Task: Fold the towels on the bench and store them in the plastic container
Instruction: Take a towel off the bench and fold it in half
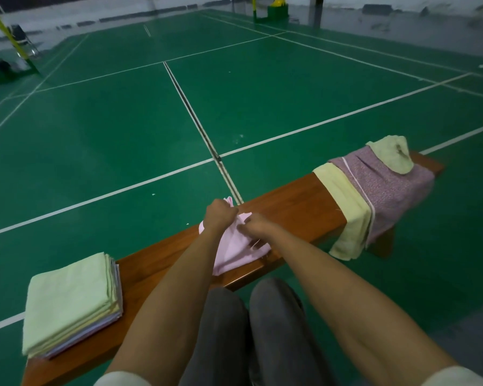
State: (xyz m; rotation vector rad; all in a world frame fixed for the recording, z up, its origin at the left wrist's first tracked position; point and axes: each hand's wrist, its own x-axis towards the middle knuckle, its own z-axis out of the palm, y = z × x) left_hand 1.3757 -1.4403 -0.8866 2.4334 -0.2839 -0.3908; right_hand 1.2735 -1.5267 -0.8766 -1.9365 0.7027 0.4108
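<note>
Both hands on the pink towel (236,247) mid-bench, right over the knees. Left hand (219,215) fisted tight around a bunched far corner, lifting it off the wooden bench (293,207). Right hand (255,224) just beside, fingers pinched closed on the cloth's upper edge. Rest of the pink towel draped down over the near edge. Off to the left, near end: folded stack (73,305), pale green on top, squared up neatly. Far right: unfolded pile — yellow towel (346,210) hanging over the front, purple towel (388,188) overlapping it, another pale yellow one (392,154) crumpled on top. Green court floor (123,121) beyond. Plastic container out of view.
</note>
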